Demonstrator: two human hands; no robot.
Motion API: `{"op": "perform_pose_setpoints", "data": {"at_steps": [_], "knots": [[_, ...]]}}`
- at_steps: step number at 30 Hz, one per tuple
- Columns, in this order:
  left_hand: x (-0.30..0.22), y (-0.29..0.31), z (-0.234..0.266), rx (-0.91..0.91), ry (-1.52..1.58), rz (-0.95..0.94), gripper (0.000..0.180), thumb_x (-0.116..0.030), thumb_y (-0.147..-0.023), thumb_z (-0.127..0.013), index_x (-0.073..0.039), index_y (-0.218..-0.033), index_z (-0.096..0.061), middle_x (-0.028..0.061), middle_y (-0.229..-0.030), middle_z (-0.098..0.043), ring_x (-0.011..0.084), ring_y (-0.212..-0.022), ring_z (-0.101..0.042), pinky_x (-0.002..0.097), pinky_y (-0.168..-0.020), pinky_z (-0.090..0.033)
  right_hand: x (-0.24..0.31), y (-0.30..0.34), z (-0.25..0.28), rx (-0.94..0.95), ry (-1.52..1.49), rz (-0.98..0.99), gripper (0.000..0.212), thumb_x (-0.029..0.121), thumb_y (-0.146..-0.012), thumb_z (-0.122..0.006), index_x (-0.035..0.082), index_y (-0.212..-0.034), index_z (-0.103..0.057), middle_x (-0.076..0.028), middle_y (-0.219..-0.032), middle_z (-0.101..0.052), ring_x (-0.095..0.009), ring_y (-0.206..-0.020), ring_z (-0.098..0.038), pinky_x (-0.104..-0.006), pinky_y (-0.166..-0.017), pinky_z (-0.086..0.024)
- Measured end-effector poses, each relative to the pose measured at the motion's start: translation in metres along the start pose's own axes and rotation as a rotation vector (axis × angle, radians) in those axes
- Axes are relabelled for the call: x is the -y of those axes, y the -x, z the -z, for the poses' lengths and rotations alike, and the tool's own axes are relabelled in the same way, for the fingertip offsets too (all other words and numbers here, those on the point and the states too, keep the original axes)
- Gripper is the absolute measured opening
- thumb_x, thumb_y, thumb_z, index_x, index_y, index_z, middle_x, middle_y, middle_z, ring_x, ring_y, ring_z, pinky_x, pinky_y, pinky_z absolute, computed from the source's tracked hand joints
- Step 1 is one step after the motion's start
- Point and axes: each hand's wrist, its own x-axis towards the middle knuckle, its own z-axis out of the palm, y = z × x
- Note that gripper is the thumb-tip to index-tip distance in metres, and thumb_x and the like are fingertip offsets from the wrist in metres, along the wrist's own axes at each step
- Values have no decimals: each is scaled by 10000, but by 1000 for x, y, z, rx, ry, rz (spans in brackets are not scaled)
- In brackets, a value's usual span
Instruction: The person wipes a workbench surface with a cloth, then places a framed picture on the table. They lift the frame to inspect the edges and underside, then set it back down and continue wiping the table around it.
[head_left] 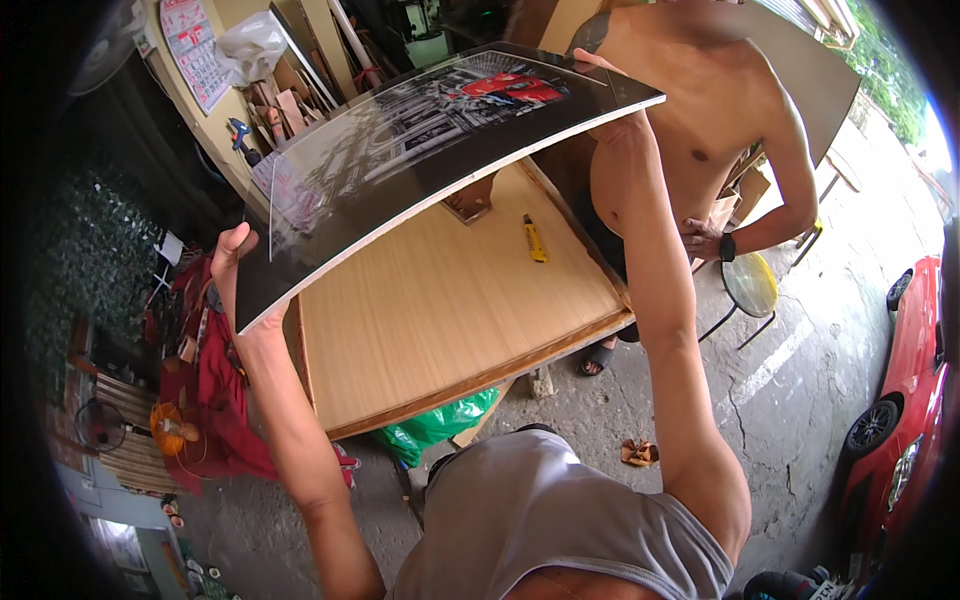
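Between my hands I hold a large glossy picture panel [390, 160], tilted above the work table. It has a black border and a grey city-like print with a red shape on it. My left hand [231, 256] grips its near left corner, thumb on the upper face and fingers partly hidden beneath. At the far right corner my right hand [618, 122] is closed on the edge, the thumb over the top. Under the panel lies a pale wood tabletop [430, 330] with a darker raised rim. A yellow utility knife [536, 238] rests on it.
Another person [690, 150] stands at the table's right, one hand at the waist. Beyond are a round stool [750, 284] and a red car [905, 390]. A green plastic bag [435, 425] sits under the table. Wood offcuts [290, 110] stand at the back left.
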Motion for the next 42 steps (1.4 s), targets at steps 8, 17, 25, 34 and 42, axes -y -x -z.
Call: {"op": "perform_pose_setpoints", "data": {"at_steps": [8, 17, 25, 34, 42], "knots": [[-7, 2, 20, -41, 33, -7, 271, -143, -799, -616, 7, -1022, -649, 142, -1089, -666, 273, -1005, -613, 389, -945, -471, -5, -3, -11, -2, -21, -28, 83, 50, -811, -687, -11, -866, -669, -62, -717, -636, -189, -672, -635, -321, -672, -543], [-11, 1, 20, -54, 11, -27, 175, -161, -793, -635, -37, -916, -635, 110, -1034, -660, 247, -971, -614, 381, -928, -470, -8, 0, -23, -94, 56, -40, 96, 93, -804, -703, 17, -791, -646, -88, -751, -640, -233, -694, -646, -362, -647, -551], [-23, 5, 23, -63, -84, -39, 227, -201, -807, -618, -24, -947, -640, 134, -1024, -675, 276, -943, -642, 403, -898, -499, -19, 4, -33, -202, 132, -80, 141, 140, -803, -710, 38, -776, -615, -84, -769, -637, -225, -679, -642, -337, -632, -549], [-39, 4, 20, 55, -112, 106, 469, -224, -802, -545, 84, -1153, -585, 198, -1111, -655, 322, -991, -645, 395, -942, -482, -28, 20, -31, -186, 218, -383, 280, 207, -915, -523, -39, -986, -638, -138, -851, -702, -191, -656, -680, -285, -619, -559], [-75, 19, 9, -10, -183, 167, 527, -175, -740, -537, 75, -1204, -550, 202, -1146, -636, 306, -1012, -641, 394, -945, -493, -76, 75, -71, -415, 277, -391, 239, 166, -891, -533, -34, -988, -620, -164, -838, -685, -227, -654, -672, -335, -638, -573]]}}
